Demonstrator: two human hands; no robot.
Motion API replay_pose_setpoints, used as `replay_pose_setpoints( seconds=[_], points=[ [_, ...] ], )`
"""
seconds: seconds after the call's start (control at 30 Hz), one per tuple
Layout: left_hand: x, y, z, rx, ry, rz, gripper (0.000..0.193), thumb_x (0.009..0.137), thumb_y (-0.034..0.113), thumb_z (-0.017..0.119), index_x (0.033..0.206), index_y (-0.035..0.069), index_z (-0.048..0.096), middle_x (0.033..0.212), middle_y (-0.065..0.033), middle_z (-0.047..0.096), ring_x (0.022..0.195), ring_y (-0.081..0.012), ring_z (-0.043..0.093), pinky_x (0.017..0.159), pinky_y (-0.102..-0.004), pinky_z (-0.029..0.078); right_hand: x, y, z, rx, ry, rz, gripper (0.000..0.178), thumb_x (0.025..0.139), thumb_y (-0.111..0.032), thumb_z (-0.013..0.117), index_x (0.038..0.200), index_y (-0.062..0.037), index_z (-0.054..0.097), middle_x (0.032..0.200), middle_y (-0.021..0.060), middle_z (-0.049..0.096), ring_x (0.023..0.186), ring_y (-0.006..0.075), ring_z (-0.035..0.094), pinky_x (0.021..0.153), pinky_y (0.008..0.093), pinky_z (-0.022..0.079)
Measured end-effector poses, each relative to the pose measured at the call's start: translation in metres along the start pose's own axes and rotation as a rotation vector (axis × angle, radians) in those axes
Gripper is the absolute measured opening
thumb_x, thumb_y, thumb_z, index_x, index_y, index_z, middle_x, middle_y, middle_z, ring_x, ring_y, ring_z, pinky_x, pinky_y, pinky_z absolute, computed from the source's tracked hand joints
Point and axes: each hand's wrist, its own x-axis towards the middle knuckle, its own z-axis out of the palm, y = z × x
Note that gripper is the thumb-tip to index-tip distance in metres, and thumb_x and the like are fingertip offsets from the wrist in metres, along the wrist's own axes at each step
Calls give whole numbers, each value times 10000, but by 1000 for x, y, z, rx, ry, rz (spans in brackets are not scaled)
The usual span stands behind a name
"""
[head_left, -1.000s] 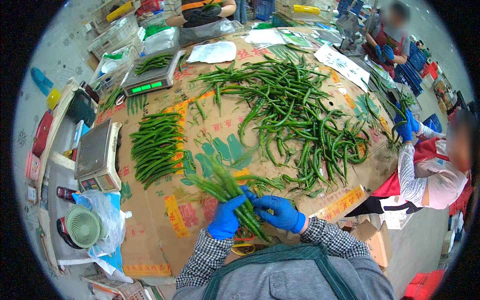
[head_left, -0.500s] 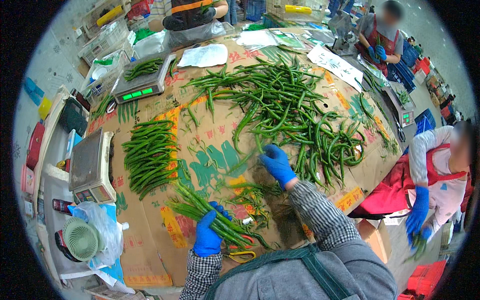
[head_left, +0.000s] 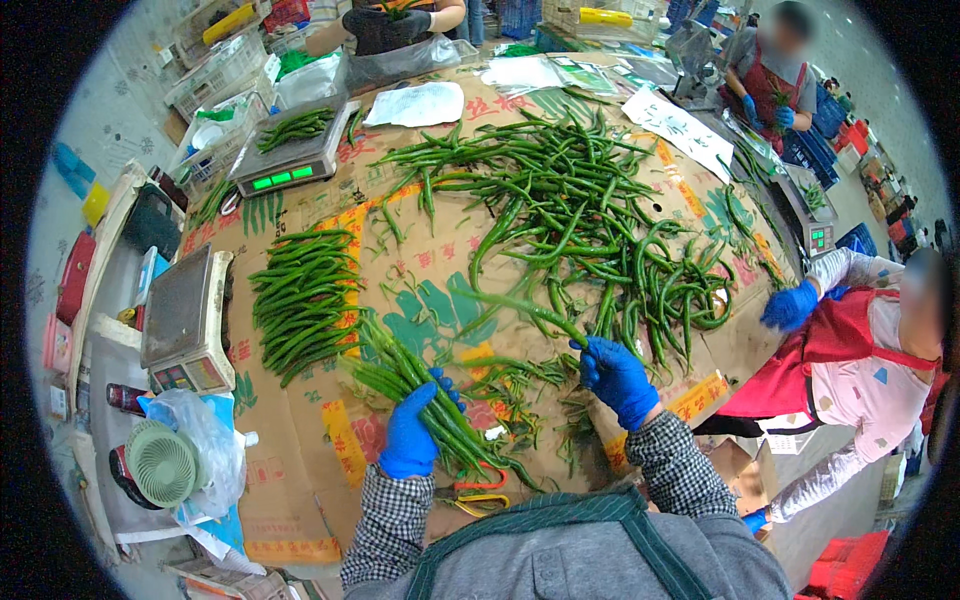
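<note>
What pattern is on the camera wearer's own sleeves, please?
The sleeves have a black-and-white check, showing best in the head view.

Cardboard [head_left: 290, 410] bears red characters [head_left: 482, 104], a white sheet [head_left: 680, 132] black writing [head_left: 668, 121]

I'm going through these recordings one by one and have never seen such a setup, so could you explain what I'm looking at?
There is no machine here: a person works with two blue-gloved hands. The view comes from a wide fisheye camera worn on the head, looking down, so straight edges bend; picture left is the person's left.

The left hand clasps a bunch of long green chili peppers. The right hand holds a single chili pepper, its far end blurred.

On the cardboard-covered table lie a loose pile of chili peppers, a neat stack of them and a digital scale bearing more.
</note>
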Motion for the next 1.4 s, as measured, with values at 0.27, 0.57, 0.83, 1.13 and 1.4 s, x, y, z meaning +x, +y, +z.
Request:
replay_pose_setpoints(
  seconds=[0.27, 0.57, 0.83, 1.13, 1.4],
  points=[
    [12, 5, 10, 410, -162, -405, 404, 850, 205, 600, 1192, 11, 504, 1059, -131, 598, 901, -228, 597, 767, -346, 519, 19, -59, 56, -760, -533, 174, 221, 822, -106, 566, 987, 21, 639, 681, 44, 585, 586, 98, 527, 549, 226, 425],
    [4, -10, 3, 352, -374, -459, 482, 884, 303, 534, 1258, 16, 432, 1137, -156, 562, 982, -272, 581, 842, -399, 493, 56, -53, 84, -926, -662, 164, 221, 848, -131, 600, 1030, -9, 633, 847, 29, 644, 717, 68, 562, 628, 217, 465],
    [-11, 6, 22, 463, -336, -516, 545, 796, 124, 583, 1286, -8, 385, 1170, -176, 534, 1048, -286, 552, 899, -415, 463, 78, -31, 111, -1090, -652, 19, 211, 785, -107, 668, 966, -10, 617, 868, 42, 625, 778, 116, 563, 719, 277, 471],
    [-9, 6, -5, 147, -122, -206, 521, 839, 296, 507, 1263, 9, 411, 1046, -149, 577, 943, -265, 576, 862, -430, 471, 117, 19, 100, -812, -315, -295, 295, 795, -149, 650, 1052, -38, 560, 797, 67, 626, 705, 138, 582, 654, 276, 470],
    [-13, 21, 9, -196, -83, 5, 567, 836, 461, 456, 1213, 39, 475, 918, -93, 597, 814, -241, 580, 763, -423, 488, 141, 31, 50, -1718, -155, -486, 249, 764, -226, 621, 999, -147, 594, 838, 101, 608, 758, 298, 599, 644, 384, 482]
  ],
)
